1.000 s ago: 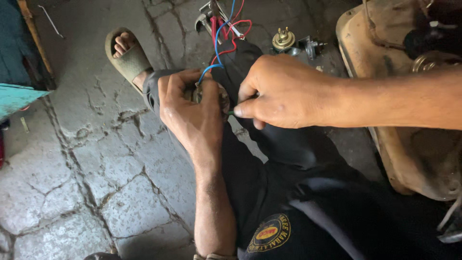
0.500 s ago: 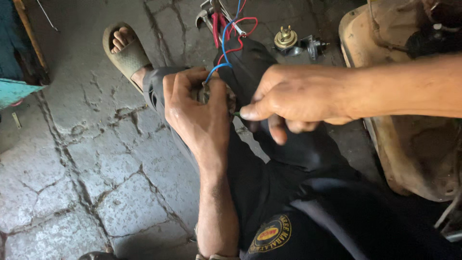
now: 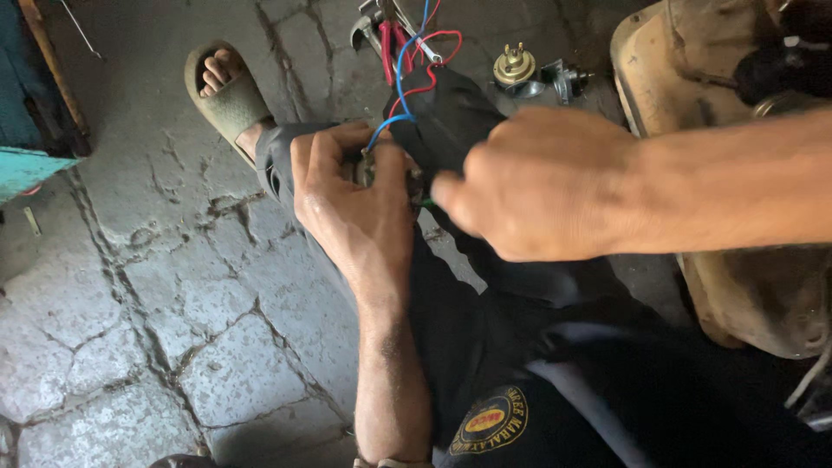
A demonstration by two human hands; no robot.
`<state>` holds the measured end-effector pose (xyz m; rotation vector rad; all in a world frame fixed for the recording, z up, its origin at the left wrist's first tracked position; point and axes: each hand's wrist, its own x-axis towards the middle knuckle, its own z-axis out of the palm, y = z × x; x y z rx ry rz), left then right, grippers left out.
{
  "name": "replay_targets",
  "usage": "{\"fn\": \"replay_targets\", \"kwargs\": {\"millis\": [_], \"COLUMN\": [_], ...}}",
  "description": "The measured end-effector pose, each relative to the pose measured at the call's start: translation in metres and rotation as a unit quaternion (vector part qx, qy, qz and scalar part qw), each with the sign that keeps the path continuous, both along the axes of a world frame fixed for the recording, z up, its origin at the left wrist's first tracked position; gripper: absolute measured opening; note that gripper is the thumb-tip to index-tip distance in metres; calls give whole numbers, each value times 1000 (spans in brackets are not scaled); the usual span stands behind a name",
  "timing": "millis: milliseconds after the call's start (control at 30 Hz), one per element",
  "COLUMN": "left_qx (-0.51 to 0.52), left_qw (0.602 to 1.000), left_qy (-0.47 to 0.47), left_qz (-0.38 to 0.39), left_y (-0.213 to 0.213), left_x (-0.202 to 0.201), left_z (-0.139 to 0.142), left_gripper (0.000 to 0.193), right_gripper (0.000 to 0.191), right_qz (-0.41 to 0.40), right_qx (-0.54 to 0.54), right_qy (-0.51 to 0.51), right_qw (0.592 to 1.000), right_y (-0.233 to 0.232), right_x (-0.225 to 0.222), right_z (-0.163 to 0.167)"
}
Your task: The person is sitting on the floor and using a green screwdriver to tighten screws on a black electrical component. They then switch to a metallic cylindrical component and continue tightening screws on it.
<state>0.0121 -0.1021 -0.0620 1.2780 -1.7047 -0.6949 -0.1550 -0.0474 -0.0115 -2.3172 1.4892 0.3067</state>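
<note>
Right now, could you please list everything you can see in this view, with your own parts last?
wires: several, red and blue, running up from the left hand
small part: one, dark, mostly hidden in the left grip
brass-topped component: one, on the floor, top centre
rusty metal shell: one, tan, right edge
stone floor: grey, cracked
sandal: one, olive, on the foot
left hand: closed on the small part
right hand: fingertips pinching beside it

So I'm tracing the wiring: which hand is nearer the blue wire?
Left. The left hand touches the blue wire where it ends at its fingertips; the right hand sits beside it, lower right, apart.
</note>
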Motion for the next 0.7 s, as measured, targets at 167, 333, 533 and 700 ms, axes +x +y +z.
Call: {"fn": "replay_targets", "kwargs": {"millis": [167,333,533,700], "left_qx": [-12,129,236,358], "left_qw": [1000,981,922,871], "left_qy": [-1,141,306,332], "left_qz": [3,-24,-1,55], "left_y": [-5,-13,-24,-39], "left_x": [3,14,18,14], "left_z": [-8,-10,-19,-36], "left_gripper": [17,20,18,19], "right_gripper": [26,20,12,43], "right_qz": [269,144,-66,-55], "right_qx": [-315,-331,-284,-156], "right_qy": [72,-234,-487,-517], "right_qw": [907,903,823,840], "right_y": [-7,-24,-56,-60], "right_x": [-5,16,64,38], "right_z": [9,16,12,3]}}
